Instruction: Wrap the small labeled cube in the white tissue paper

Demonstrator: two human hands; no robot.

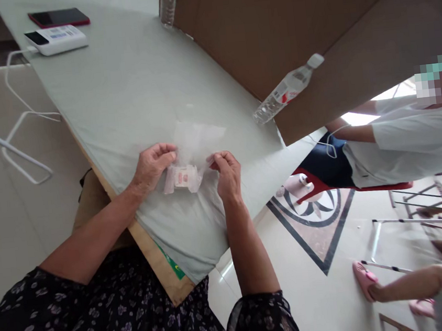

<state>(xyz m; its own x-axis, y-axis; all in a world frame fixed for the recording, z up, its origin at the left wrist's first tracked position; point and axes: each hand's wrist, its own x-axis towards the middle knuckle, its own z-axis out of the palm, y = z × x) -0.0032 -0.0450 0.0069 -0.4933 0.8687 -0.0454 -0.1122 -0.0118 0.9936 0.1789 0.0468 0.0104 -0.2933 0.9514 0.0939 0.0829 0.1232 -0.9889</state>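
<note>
A thin translucent plastic sheet (195, 139) is spread over the pale green tablecloth near the table's front corner. My left hand (152, 165) pinches its left side between thumb and fingers. On the opposite side, my right hand (228, 172) is closed on the sheet's crumpled right edge. Between the two hands, at the near end of the plastic, lies a small white packet (185, 177) with red print. Clear film covers it in part, and its contents cannot be made out.
A large cardboard panel (246, 31) stands along the right, with a water bottle (286, 91) before it and another bottle (168, 3) farther back. A phone (59, 17) and a white cabled device (58, 40) lie far left. A person in white (396, 142) sits beyond the panel.
</note>
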